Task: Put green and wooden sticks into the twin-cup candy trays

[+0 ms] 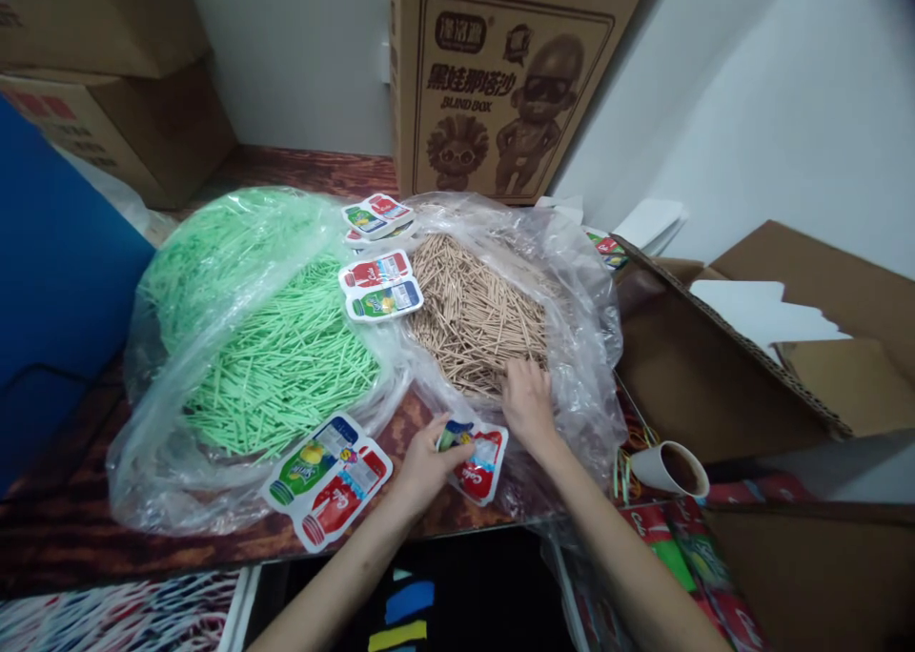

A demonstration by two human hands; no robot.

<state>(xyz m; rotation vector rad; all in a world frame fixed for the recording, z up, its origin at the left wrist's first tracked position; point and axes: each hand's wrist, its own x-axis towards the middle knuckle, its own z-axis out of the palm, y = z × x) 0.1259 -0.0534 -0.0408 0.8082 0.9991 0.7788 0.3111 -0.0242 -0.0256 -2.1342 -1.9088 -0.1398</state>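
The left hand [427, 466] grips a cola-printed packet [487, 463] in front of the brown sticks [478, 309]; the right hand [527, 402] touches their near edge, though whether it grasps any I cannot tell; green sticks [286, 356] lie left of the brown.

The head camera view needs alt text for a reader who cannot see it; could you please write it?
A person's left hand holds a printed packet while the right hand touches brown sticks in a clear plastic bag. Green sticks lie in another clear bag at left, similar packets rest on or against the bags, and a cardboard box stands behind.
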